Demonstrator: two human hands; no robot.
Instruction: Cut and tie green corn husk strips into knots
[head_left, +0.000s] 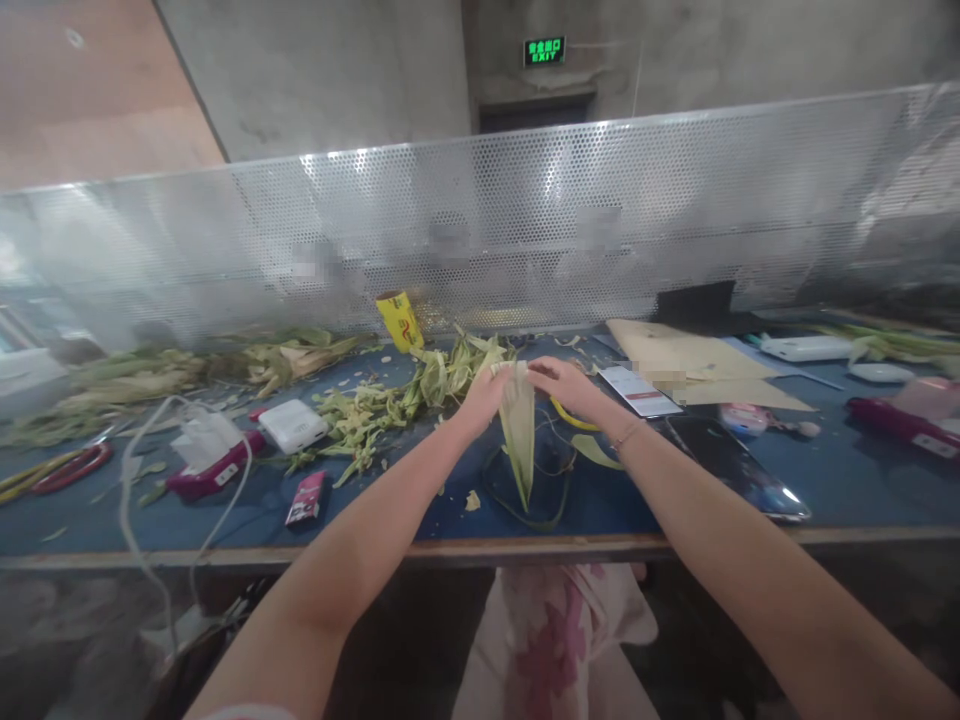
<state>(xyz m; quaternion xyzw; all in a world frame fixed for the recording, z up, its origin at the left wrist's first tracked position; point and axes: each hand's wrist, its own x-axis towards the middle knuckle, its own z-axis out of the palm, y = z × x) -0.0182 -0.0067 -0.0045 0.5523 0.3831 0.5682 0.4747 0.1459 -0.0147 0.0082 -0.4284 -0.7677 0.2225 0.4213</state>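
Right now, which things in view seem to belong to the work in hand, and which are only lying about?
Seem to belong:
pale leaf, held near its upper end by the left hand and right hand
leafy pile beside the left hand

Seem only lying about:
yellow container
white device
pink packet
lit phone

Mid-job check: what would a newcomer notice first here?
A pale, pointed leaf, held by the left hand and the right hand over the middle of the blue table. Left of them, a bright yellow container tilts near the perforated panel; high above glows a green EXIT sign.
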